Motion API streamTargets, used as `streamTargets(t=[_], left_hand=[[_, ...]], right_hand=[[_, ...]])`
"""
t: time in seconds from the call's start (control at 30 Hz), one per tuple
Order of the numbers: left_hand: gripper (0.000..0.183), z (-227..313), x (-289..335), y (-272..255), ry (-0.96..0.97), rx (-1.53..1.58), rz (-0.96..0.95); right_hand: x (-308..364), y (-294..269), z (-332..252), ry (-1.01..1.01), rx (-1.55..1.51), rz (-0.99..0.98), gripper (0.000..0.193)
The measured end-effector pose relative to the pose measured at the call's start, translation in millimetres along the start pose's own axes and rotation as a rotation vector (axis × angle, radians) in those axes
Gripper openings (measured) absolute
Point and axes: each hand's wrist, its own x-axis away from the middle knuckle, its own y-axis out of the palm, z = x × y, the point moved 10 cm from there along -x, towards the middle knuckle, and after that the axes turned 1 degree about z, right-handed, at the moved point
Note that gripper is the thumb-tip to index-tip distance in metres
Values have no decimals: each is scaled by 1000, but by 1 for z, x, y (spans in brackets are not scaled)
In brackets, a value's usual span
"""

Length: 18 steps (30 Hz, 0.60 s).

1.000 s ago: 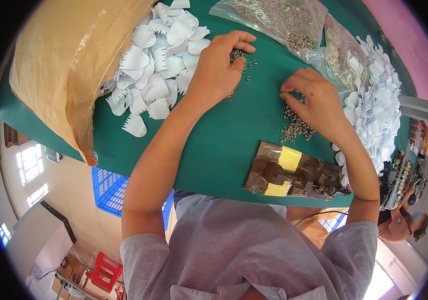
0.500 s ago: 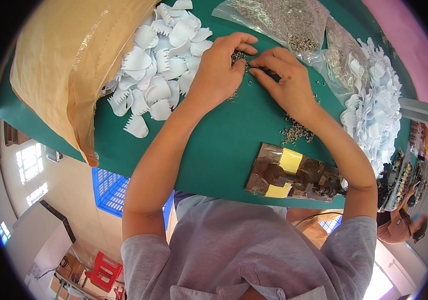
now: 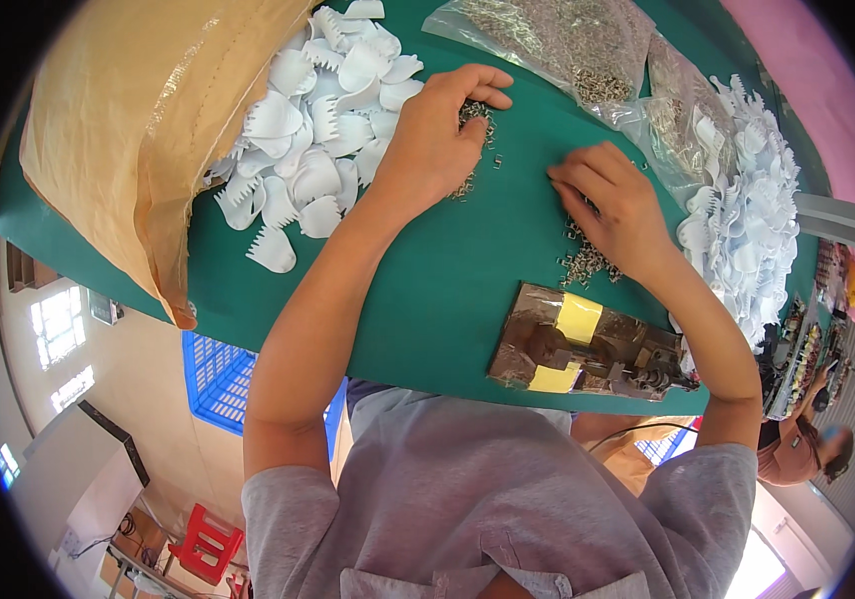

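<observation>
My left hand [image 3: 435, 142] curves round a small pile of metal clips [image 3: 477, 118] on the green table. Its thumb stands apart from the fingers, and no clip shows in its grip. Further right, my right hand [image 3: 615, 208] hovers beside a second pile of metal clips [image 3: 589, 262], partly covering it. Its fingers and thumb are drawn together; anything between them is too small or hidden to make out. Several loose clips lie near the first pile. White toothed plastic pieces [image 3: 312, 175] are heaped just left of my left hand.
A metal fixture with yellow tape [image 3: 577, 319] sits at the table's near edge. Another white heap [image 3: 747, 230] lies at the right, below clear bags of clips [image 3: 602, 88]. A large tan sack [image 3: 138, 150] is at the left. A blue crate [image 3: 218, 377] stands below the table.
My right hand has moved away from my left hand, right and nearer, to the second pile of clips. The left hand stays almost in place beside its pile.
</observation>
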Motion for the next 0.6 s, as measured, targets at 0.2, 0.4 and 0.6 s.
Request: streamTargets(t=[0.2,0.4,0.6], left_hand=[[47,-3,-1,0,-24,-5,-8],[48,-2,-2,1,-15,6,-11],[49,-4,-2,1,-24,16,-16]], right_hand=[[2,-4,-10,48,-25,-31,24],[-31,25,-9,61,-168,34,31],[-39,36,5,194,-229,-17,26]])
